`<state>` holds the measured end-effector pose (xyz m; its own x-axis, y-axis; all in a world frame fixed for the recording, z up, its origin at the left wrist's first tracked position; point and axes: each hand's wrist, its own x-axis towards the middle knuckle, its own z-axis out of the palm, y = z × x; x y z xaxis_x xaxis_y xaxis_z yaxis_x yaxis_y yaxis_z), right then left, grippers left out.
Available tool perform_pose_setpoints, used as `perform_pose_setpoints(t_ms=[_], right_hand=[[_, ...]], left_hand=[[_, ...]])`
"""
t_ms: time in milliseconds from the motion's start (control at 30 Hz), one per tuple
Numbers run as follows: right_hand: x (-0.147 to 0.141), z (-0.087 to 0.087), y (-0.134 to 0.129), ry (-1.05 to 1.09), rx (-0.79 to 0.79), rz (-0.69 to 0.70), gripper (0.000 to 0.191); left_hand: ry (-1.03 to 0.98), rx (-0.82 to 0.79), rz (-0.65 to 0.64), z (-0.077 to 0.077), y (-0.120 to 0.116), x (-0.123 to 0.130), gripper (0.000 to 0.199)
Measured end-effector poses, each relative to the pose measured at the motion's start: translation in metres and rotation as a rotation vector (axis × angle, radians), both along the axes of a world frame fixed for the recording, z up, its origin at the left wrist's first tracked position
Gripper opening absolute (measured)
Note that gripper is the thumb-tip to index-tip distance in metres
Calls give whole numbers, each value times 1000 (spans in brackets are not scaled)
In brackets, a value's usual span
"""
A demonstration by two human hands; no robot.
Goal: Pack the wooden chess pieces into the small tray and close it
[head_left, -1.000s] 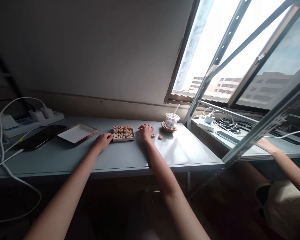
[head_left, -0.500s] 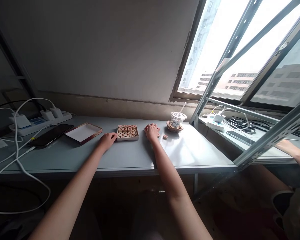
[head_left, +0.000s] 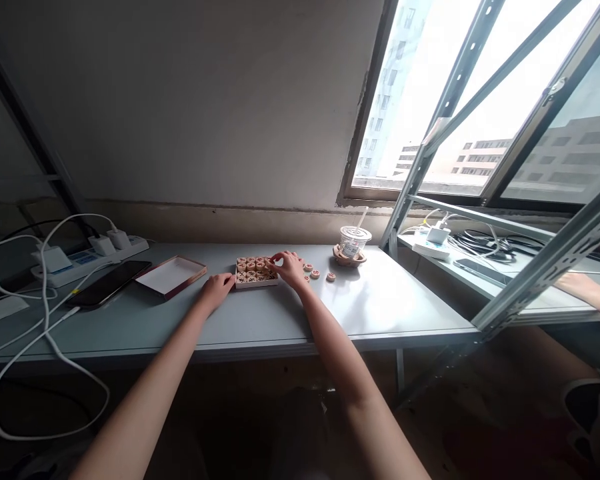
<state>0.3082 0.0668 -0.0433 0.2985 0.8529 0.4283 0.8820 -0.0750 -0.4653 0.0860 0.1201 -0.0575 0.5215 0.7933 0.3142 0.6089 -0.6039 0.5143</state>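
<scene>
A shallow cardboard box (head_left: 257, 283) holds rows of round wooden Chinese chess pieces (head_left: 251, 265) with characters on top. My left hand (head_left: 218, 290) rests on the table, its closed fingers gripping the box's left edge. Over the box's right side, my right hand (head_left: 290, 268) pinches a Chinese chess piece (head_left: 272, 261) between thumb and fingertips; the fingers partly hide it. Several loose pieces (head_left: 315, 274) with red characters lie on the table just right of that hand.
The box lid (head_left: 173, 276) lies open side up to the left, beside a dark tablet (head_left: 111, 283) and a power strip (head_left: 100, 259) with white cables. A lidded plastic cup (head_left: 354, 241) stands in a brown holder at the back right. Another person's arm (head_left: 587, 288) reaches over the neighbouring table.
My right hand has moved left from the loose pieces to the box, bringing a piece in its fingertips. My left hand stays at the box's left edge. The view has shifted slightly.
</scene>
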Motion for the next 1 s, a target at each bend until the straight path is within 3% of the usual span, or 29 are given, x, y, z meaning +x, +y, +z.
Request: perform_pose_setpoints(t_ms=[300, 500, 633, 767, 867, 1000], right_hand=[[1, -7, 4, -158, -69, -41, 26], [-7, -5, -2, -273, 24, -17, 23], [5, -3, -4, -263, 56, -213, 30], [28, -8, -9, -186, -125, -481, 38], [37, -15, -11, -156, -237, -490, 37], [32, -16, -10, -178, -245, -461, 37]], left_hand=[[-4, -16, 8, -3, 5, 0, 36], [13, 6, -4, -5, 6, 1, 37], [19, 8, 5, -7, 7, 1, 37], [21, 8, 15, -9, 7, 0, 35], [12, 12, 8, -9, 6, 0, 34], [18, 7, 4, -7, 5, 0, 33]])
